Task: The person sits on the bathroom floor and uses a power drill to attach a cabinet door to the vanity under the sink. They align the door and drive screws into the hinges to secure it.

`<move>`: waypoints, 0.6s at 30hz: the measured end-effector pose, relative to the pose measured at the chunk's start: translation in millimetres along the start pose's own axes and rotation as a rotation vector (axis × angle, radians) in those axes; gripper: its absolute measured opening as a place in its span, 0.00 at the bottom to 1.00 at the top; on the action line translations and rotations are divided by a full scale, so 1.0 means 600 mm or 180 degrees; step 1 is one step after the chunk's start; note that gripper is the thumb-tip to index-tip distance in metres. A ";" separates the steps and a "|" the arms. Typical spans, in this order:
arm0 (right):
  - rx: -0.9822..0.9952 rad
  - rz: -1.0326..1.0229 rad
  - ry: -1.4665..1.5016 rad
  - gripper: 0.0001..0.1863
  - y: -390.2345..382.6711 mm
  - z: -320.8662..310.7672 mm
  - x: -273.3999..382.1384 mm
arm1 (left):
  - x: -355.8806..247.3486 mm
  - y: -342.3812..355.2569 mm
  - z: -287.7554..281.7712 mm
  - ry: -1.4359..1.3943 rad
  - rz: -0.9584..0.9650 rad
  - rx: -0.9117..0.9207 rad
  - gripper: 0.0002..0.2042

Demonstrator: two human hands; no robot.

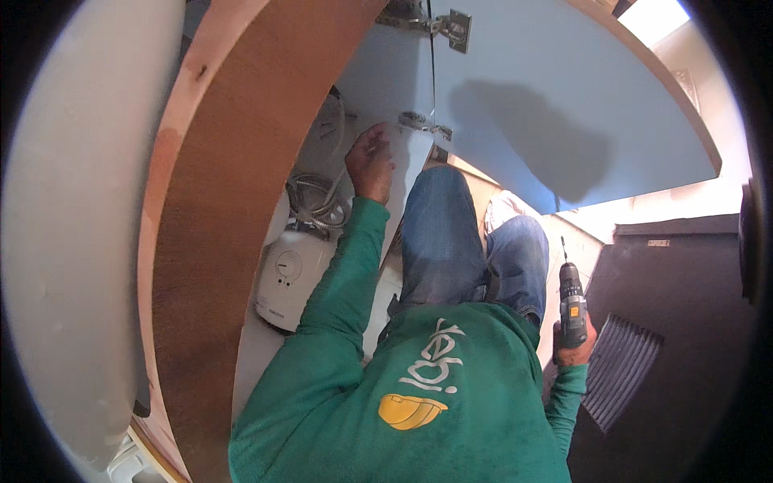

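Note:
My right hand (573,354) grips a cordless drill (572,310) out to my right, its bit pointing up and away from me. Inside the open cabinet my left hand (372,165) is raised with its fingers curled together over a white panel (409,153). Whatever those fingertips hold, if anything, is too small to make out. Just right of them sits a lower metal hinge (440,133) at the foot of the pale blue cabinet door (580,105). An upper hinge (457,30) is fixed to the same door, which stands open.
A curved wooden edge (201,241) runs along my left, between me and a pale rounded surface (88,201). In the cabinet lie a white box-shaped appliance (294,270) with a dial and a coiled metal hose (326,211). To the right stands a dark panel (684,298) with a louvred vent (620,366).

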State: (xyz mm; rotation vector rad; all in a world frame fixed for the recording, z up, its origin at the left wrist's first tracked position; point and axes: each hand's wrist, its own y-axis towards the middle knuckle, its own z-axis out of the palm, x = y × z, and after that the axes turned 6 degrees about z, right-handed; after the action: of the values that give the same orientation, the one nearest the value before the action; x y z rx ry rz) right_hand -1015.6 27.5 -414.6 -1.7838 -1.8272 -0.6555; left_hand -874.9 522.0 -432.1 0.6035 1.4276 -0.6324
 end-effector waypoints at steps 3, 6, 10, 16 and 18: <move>0.0570 -0.0061 0.0244 0.15 0.025 -0.035 0.095 | -0.036 -0.029 -0.004 -0.0090 -0.0053 0.0217 0.10; 0.0944 -0.0512 0.0206 0.16 0.051 -0.055 0.181 | -0.081 -0.040 -0.016 -0.0394 0.0055 0.0203 0.12; 0.0708 -0.0692 0.0188 0.19 0.074 -0.027 0.270 | -0.125 -0.034 -0.022 -0.0733 0.0247 0.0190 0.12; 0.0819 -0.1908 0.0811 0.23 0.125 0.029 0.408 | -0.165 -0.044 -0.058 -0.0701 0.0400 0.0053 0.11; 0.0975 -0.1776 0.1059 0.23 0.123 0.036 0.426 | -0.171 -0.048 -0.061 -0.0521 0.0395 0.0021 0.11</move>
State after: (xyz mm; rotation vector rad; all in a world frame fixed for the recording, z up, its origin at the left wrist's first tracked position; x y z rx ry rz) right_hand -946.5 237.5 -265.2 -0.9045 -2.0537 -0.7669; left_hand -925.1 531.7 -331.9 0.6260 1.2260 -0.5749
